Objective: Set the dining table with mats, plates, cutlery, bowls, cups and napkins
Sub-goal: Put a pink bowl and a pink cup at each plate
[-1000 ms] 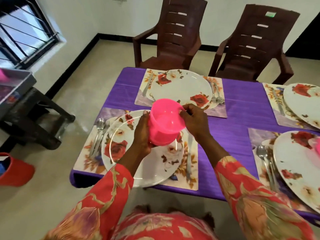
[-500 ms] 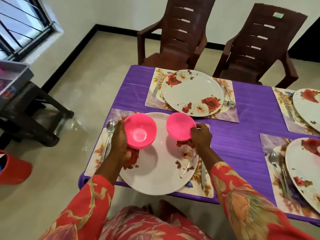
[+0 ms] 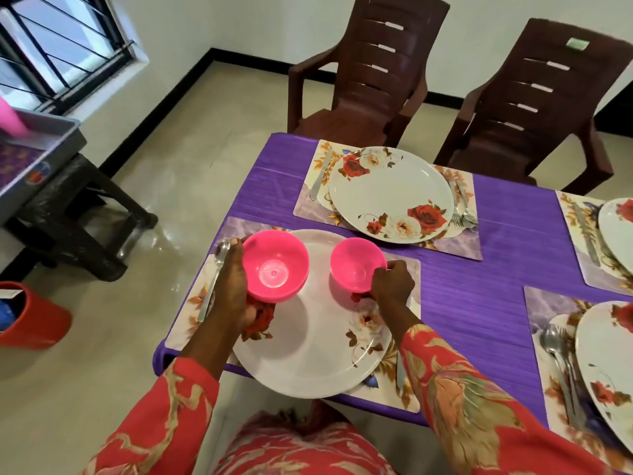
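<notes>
A: What is each hand doing over the near setting?

B: The left hand (image 3: 233,286) is cupping the larger glossy pink plastic bowl (image 3: 275,265), fingers curled under its side and base, holding it above the left part of the round white floral plate (image 3: 308,351). The right hand (image 3: 392,281) is pinching the rim of the smaller pink plastic bowl (image 3: 356,264) between thumb and curled fingers, at the plate's upper right.

A: Why is she holding them apart like that?

B: I am judging that one bowl is being set down here while the other is being kept for another place. Whether the smaller one is already resting on the plate, I cannot tell.

A: Is anything sitting in the bowls?

B: Both are showing bare pink insides. The near plate is carrying nothing either, apart from its rose print.

A: And the rest of the setting?

B: The plate is lying on a floral rectangular placemat (image 3: 191,303) on the purple tablecloth (image 3: 479,286), with a steel spoon (image 3: 214,279) lying just left of the plate. The far floral plate (image 3: 390,193) is waiting bowl-less in front of a brown plastic chair (image 3: 363,73). A grey tray (image 3: 65,138) on a dark stool to the left is holding something pink, too blurred to name.
</notes>
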A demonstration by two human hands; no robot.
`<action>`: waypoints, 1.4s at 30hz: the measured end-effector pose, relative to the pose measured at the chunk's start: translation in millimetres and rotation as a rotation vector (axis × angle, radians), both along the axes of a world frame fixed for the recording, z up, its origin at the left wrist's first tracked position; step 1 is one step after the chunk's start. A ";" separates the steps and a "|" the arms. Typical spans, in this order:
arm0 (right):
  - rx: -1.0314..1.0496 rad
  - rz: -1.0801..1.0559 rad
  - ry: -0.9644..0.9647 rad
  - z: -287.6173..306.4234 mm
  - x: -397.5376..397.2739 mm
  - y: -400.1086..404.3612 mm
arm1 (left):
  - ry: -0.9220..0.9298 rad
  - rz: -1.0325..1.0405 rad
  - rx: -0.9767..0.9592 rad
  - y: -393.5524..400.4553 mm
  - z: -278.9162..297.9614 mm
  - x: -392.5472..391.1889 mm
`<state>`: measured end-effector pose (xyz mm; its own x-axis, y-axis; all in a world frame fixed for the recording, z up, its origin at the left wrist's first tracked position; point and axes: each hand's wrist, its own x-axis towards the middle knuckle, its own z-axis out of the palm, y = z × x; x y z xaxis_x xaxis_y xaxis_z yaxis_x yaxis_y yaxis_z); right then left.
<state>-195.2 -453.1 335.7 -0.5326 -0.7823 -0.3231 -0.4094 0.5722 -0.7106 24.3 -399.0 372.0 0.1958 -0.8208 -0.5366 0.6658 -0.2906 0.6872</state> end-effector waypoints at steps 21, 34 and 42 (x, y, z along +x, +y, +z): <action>0.104 0.154 0.082 6.4 -1.7 -1.4 | 0.077 0.005 0.002 4.7 0.4 -16.7; -0.276 0.115 0.006 51.0 20.6 -6.4 | 0.126 -0.010 0.032 7.2 -5.1 -16.2; -0.239 0.549 -0.339 64.5 94.9 6.4 | 0.058 0.108 0.023 10.2 8.6 9.0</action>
<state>-100.3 -446.7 400.2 0.0619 -0.9804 -0.1869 -0.3279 0.1569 -0.9316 33.4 -388.7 380.7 0.2503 -0.7842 -0.5678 0.7324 -0.2302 0.6407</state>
